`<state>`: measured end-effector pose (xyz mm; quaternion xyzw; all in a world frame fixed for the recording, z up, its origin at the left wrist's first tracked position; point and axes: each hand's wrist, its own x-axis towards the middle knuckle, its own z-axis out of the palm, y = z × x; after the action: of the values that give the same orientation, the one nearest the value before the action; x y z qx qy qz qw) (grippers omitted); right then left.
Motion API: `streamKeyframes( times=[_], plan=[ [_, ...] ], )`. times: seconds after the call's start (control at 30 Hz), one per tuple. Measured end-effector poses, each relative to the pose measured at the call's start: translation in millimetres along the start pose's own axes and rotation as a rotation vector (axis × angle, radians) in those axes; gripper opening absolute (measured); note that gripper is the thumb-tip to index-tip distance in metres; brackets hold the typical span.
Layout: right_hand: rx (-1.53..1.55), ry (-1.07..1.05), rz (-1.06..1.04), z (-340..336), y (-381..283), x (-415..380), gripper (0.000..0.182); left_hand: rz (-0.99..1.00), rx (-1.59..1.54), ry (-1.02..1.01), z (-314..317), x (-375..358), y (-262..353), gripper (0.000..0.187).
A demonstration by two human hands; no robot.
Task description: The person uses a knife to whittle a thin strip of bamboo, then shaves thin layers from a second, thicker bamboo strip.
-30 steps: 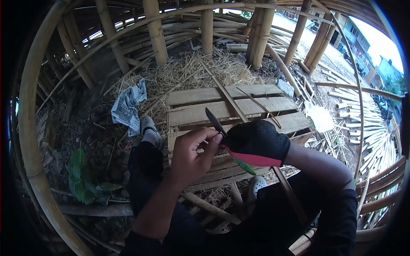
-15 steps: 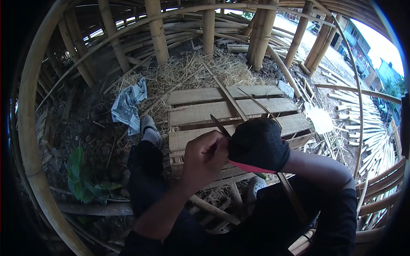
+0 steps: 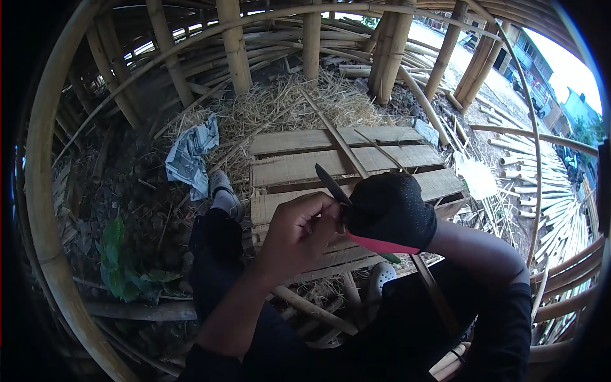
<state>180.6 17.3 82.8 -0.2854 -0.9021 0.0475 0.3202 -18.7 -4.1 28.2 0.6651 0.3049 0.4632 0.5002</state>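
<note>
My right hand (image 3: 393,213), in a black glove with a pink edge, is closed around a knife (image 3: 330,183). Its dark blade points up and to the left, and a bit of green handle peeks out below the fist. Bare and pinched, my left hand (image 3: 300,232) has its fingertips right at the base of the blade, against the glove; whatever is between those fingers is hidden. A long bamboo strip (image 3: 337,137) runs beneath my right hand toward my lap, over a slatted wooden platform (image 3: 280,167). Beside it lies a thinner strip (image 3: 379,149).
Straw shavings (image 3: 267,114) cover the ground beyond the platform. Crumpled newspaper (image 3: 193,153) lies at the left, above a leafy plant (image 3: 114,261). Bamboo posts (image 3: 389,51) and curved poles (image 3: 48,191) surround me. Many cut bamboo poles (image 3: 560,223) are spread at the right.
My right hand has shifted slightly right and the blade has turned, showing more of its flat side. My left fingers have moved a little, still against the glove.
</note>
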Motion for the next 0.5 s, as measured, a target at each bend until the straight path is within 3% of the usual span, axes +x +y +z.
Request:
streamKeyframes(
  times=[0.13,0.2,0.27,0.43,0.5],
  plan=[
    [-0.074,-0.106,0.043,1,2,2,0.018,0.040,0.162,0.050,-1,-1,4,0.017],
    [-0.077,-0.120,0.045,0,2,2,0.017,0.151,0.135,0.093,0,1,-6,0.016],
    [-0.086,-0.197,0.087,-2,3,2,0.017,0.118,0.180,0.069,-3,-1,1,0.016],
    [-0.107,-0.140,0.044,2,2,-1,0.014,0.184,0.256,0.089,-1,2,10,0.014],
    [-0.072,-0.108,0.046,2,-3,-1,0.014,0.246,0.485,0.101,-3,1,11,0.007]
  ],
)
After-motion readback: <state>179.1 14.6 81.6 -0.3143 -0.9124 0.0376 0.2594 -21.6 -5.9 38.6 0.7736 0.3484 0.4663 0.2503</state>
